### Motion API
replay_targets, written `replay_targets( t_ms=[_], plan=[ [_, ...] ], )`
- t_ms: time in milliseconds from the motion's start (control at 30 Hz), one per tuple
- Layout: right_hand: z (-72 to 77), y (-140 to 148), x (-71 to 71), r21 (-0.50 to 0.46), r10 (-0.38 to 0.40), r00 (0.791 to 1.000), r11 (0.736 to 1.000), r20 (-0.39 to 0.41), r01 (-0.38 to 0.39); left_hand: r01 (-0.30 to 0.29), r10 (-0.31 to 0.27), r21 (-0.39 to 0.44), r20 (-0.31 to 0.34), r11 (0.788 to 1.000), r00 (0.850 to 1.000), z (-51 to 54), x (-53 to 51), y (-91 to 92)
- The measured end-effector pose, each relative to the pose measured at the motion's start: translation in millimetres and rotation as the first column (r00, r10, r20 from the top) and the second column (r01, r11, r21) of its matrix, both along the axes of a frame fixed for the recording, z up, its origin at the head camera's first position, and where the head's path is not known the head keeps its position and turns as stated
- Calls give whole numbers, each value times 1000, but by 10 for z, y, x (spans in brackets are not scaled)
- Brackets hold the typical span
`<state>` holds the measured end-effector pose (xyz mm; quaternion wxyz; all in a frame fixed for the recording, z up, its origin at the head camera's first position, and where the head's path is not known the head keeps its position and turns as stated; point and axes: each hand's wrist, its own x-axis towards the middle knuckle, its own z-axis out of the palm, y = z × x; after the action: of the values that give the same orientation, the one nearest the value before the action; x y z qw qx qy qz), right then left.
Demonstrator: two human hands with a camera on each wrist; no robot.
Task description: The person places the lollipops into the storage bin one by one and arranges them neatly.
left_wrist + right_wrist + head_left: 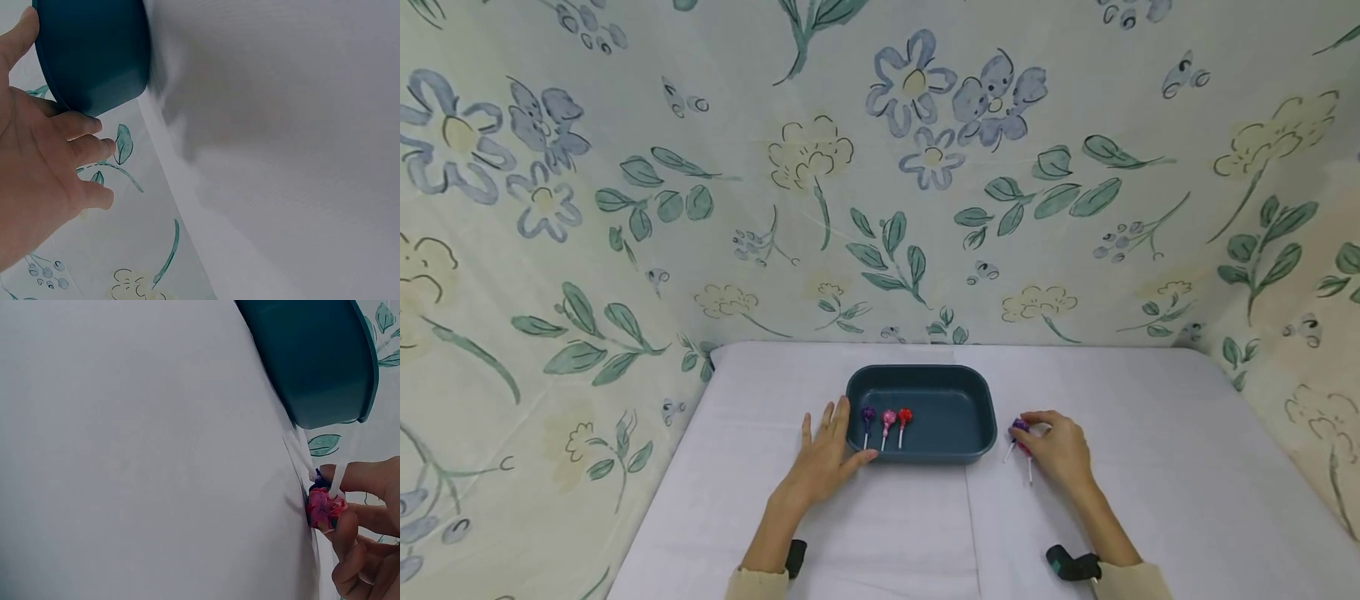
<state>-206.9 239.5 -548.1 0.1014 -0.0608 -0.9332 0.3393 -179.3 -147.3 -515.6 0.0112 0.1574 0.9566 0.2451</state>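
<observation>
A dark teal tray (955, 457) stands on the table, with a dark purple lollipop (868, 413), a pink lollipop (889, 417) and a red lollipop (906, 414) side by side in its left part. My left hand (824, 463) rests against the tray's left end, fingers spread and thumb at the front rim. Right of the tray, my right hand (1060, 450) pinches lollipops by their heads: a purple lollipop (1019, 425) and a pinkish-red lollipop (326, 509). Their white sticks point toward the near side; the fingers partly cover the heads.
A white cloth (880, 533) covers the table. Behind and beside it hangs a floral curtain (865, 183). Black wrist devices (1071, 563) sit on both forearms.
</observation>
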Motion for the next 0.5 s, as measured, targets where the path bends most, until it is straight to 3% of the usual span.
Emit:
replay_targets(
  t_ms=[300, 500],
  plan=[
    [25, -17, 5, 26, 11, 1000, 1000, 0, -11, 1, -1, -7, -6, 1000, 1000, -4, 0, -3],
    [34, -3, -38, -33, 23, 999, 999, -48, -24, -4, 5, -7, 5, 1000, 1000, -2, 3, 2]
  ],
)
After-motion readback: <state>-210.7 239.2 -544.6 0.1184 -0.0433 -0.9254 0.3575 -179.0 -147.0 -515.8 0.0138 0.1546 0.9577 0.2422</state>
